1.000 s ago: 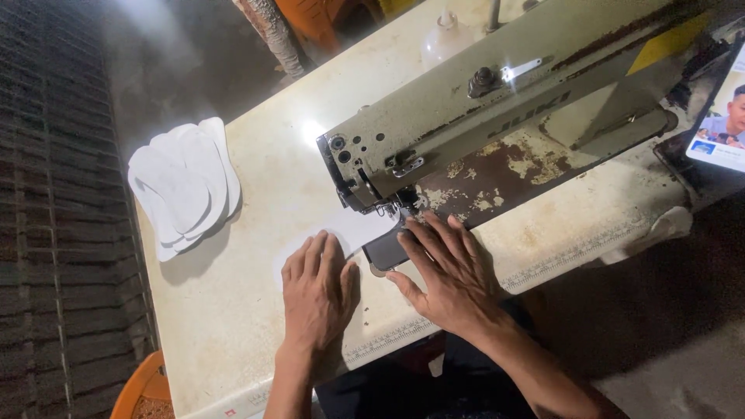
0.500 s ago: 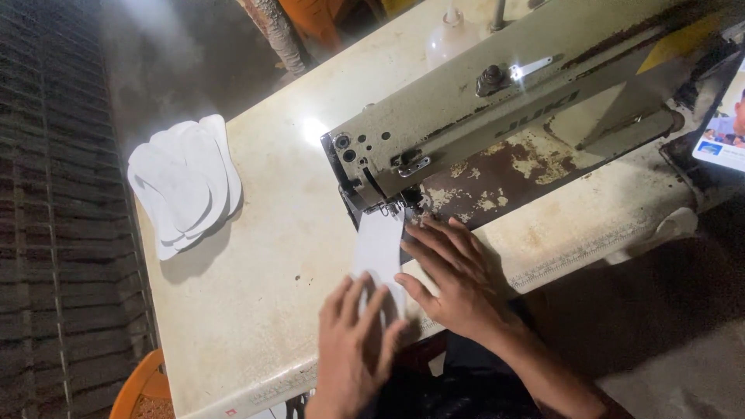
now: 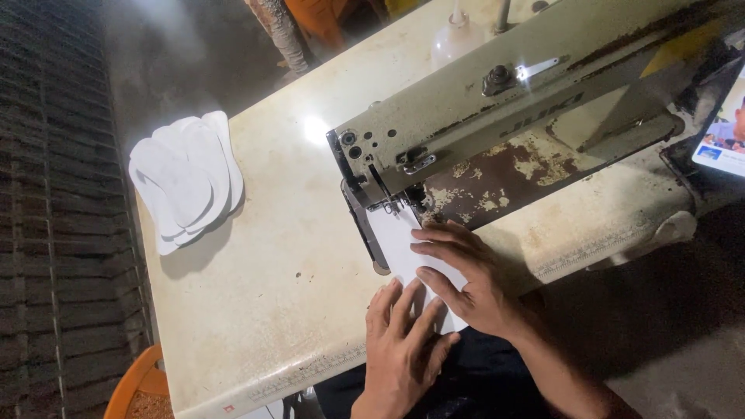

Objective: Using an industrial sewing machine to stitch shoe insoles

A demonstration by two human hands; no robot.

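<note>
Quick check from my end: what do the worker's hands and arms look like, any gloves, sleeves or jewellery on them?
Both are bare. The left hand and right hand wear no gloves, and no rings or watch show. The forearms are uncovered as far as the frame reaches; no sleeve edge is in view. Fingernails look short.
</note>
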